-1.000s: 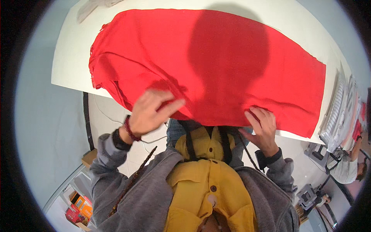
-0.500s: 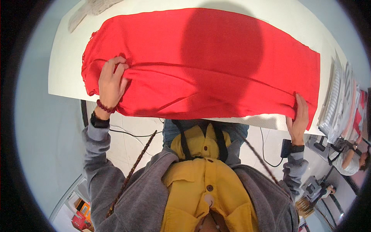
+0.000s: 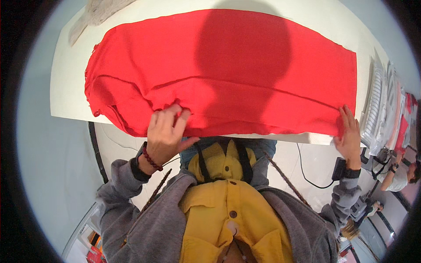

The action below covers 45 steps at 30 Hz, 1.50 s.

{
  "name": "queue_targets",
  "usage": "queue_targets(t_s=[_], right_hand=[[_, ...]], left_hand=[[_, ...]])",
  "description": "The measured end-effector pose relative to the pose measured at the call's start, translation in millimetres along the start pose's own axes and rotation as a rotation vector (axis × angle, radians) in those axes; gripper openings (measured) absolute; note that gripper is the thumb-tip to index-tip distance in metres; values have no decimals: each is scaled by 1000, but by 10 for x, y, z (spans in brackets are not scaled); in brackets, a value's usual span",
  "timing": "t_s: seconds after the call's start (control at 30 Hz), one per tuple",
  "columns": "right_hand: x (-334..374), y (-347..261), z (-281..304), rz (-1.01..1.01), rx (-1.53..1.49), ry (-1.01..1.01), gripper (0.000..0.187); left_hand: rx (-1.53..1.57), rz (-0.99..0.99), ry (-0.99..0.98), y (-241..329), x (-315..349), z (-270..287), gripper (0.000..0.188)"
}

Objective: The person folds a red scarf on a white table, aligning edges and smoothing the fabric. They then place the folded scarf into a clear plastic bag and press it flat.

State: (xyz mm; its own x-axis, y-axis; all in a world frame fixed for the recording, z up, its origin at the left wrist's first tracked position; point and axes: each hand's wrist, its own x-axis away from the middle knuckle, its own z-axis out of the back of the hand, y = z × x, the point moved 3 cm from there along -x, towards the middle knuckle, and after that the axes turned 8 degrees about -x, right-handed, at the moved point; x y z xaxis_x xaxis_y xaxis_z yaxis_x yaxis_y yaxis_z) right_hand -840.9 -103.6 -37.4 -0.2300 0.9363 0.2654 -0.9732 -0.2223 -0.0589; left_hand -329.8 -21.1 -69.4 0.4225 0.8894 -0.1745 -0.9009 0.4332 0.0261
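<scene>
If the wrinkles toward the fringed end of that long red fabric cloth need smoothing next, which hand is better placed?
Probably the left hand: it touches the red fringed cloth near those wrinkles, while the right hand is at the cloth's opposite end, farther away.

A head-worn fisheye camera looks steeply down from close above, its wide view taking in the left hand (image 3: 165, 129), right hand (image 3: 349, 136) and white table (image 3: 66, 87).
</scene>
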Motion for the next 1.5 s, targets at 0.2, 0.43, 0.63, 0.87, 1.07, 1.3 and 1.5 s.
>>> queue_targets(t_s=[0.2,0.43,0.63,0.87,1.07,1.3,1.5], right_hand=[[-4,-1189,-131,294,-178,42,92],[-199,-1683,-253,522,-414,286,62],[-289,-1801,-355,652,-343,372,43],[-594,-1563,-188,321,-777,145,23],[-573,-1601,-84,427,-704,42,44],[-334,-1204,-107,354,-286,186,87],[-150,-7,-157,67,-156,447,88]], left_hand=[[155,-68,-31,297,-130,-140,59],[674,-471,-104,648,-165,-211,41],[268,117,-8,490,-154,-174,48],[200,-207,14,817,-327,-324,50],[536,-536,-115,1191,-635,-447,52],[672,-95,-24,992,-710,-280,43],[368,-45,-11,935,-842,-224,49]])
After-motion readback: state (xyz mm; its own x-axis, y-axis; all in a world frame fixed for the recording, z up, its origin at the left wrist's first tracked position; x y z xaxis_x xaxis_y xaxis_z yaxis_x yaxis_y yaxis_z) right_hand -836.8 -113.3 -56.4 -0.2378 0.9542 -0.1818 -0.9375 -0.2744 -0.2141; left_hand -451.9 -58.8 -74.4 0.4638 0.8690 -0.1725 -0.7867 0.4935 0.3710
